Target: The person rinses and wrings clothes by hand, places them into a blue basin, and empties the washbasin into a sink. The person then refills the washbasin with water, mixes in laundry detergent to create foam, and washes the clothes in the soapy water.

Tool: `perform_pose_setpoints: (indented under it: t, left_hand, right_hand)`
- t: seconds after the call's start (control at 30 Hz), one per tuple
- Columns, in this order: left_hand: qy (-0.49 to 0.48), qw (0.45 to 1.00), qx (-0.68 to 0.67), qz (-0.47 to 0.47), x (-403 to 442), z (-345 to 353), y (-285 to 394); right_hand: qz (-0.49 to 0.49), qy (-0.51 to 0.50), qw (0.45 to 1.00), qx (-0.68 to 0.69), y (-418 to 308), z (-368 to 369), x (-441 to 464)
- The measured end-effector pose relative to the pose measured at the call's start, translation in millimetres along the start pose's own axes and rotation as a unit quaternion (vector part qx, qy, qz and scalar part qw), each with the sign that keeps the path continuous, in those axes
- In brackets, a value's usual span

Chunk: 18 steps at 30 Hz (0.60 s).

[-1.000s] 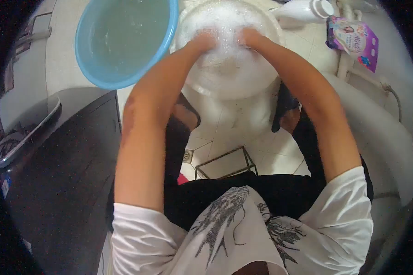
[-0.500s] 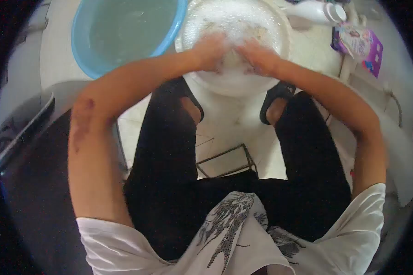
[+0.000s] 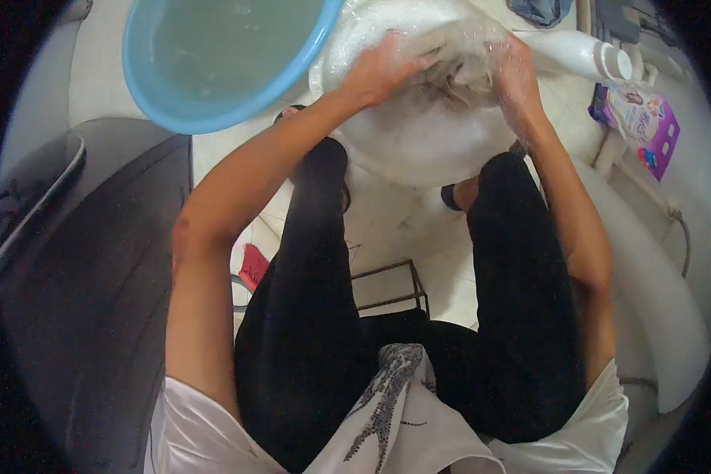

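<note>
A white basin (image 3: 419, 170) of sudsy water stands on the floor between my feet. A wet greyish-beige cloth (image 3: 462, 75) is bunched at the top of the suds. My right hand (image 3: 515, 69) is closed on the cloth's right side. On the left side, my left hand (image 3: 381, 69) has its fingers apart, with the fingertips reaching to the cloth's edge. Foam clings to both hands.
A blue basin (image 3: 189, 118) of cloudy water is at the upper left. A white bottle (image 3: 569, 54) lies at the upper right, above a purple packet (image 3: 640, 126). A thin metal frame (image 3: 391, 286) stands between my legs.
The cloth has come up out of the foam, and my hands have moved apart to either side of it. The view has shifted, showing a red item at my left and more of the bottle.
</note>
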<state>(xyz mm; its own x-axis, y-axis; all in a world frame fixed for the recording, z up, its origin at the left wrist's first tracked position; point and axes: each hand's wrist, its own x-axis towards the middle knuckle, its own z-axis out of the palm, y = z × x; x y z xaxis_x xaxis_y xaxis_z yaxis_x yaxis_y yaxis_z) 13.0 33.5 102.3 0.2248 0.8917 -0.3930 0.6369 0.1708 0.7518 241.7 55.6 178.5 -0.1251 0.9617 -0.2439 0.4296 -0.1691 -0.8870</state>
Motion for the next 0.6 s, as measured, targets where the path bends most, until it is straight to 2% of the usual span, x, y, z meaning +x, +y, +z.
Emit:
perform_pose_setpoints:
  t: [0.03,0.07,0.1,0.13,0.17,0.2,0.23,0.3,0.37,0.4,0.43,0.47,0.5,0.53,0.57,0.6]
  left_hand:
    - [0.002,1.000,-0.004,0.002,-2.2,11.3,-5.0]
    - [0.136,0.974,0.076,0.164,-3.0,26.2,-15.6]
    - [0.265,0.897,0.155,0.317,2.4,37.3,-26.9]
    - [0.269,0.897,0.154,0.317,7.8,39.0,-26.1]
    - [0.226,0.952,0.040,0.201,11.7,42.5,-23.8]
    - [0.175,0.978,-0.072,0.083,14.8,46.1,-20.9]
    - [0.175,0.978,-0.071,0.088,18.3,50.9,-18.9]
    - [0.146,0.957,-0.249,0.039,11.0,68.8,-14.0]
    - [0.115,0.900,-0.421,-0.020,2.4,79.3,-3.7]
    - [0.111,0.866,-0.487,-0.010,32.6,49.6,1.4]
    - [0.163,0.933,-0.319,0.023,23.7,40.0,12.4]
    - [0.157,0.935,-0.316,0.019,21.5,28.5,18.5]
    - [0.214,0.951,-0.213,0.064,16.8,20.7,22.1]
    - [0.263,0.952,-0.109,0.113,15.6,16.6,21.0]
    - [0.291,0.934,-0.103,0.179,21.1,10.5,16.1]
    - [0.283,0.933,-0.106,0.194,33.8,3.1,11.5]
  right_hand:
    - [-0.001,-0.001,1.000,-0.005,-5.9,0.9,-1.0]
    - [0.041,-0.002,0.996,0.083,-8.5,2.1,1.3]
    - [0.081,-0.003,0.982,0.170,-11.8,2.0,4.5]
    - [0.079,-0.004,0.983,0.167,-15.8,0.4,4.9]
    - [0.065,-0.034,0.976,0.204,-20.0,-0.5,2.8]
    - [0.048,-0.061,0.967,0.241,-24.4,-2.3,1.4]
    - [0.044,-0.057,0.968,0.242,-33.0,-0.5,2.3]
    - [0.075,-0.030,0.972,0.220,-48.7,9.6,-6.3]
    - [0.123,-0.024,0.971,0.202,12.6,0.7,-10.1]
    - [0.123,-0.006,0.973,0.195,21.0,1.0,24.6]
    - [0.189,0.082,0.951,0.232,-30.1,26.9,11.6]
    - [0.196,0.084,0.948,0.236,-23.3,29.5,16.8]
    - [0.063,0.040,0.997,0.005,-6.7,29.1,18.5]
    - [-0.068,-0.044,0.967,-0.242,13.9,20.7,27.0]
    - [-0.225,-0.059,0.860,-0.454,31.6,12.9,35.4]
    - [-0.218,-0.045,0.860,-0.460,49.7,9.4,47.7]
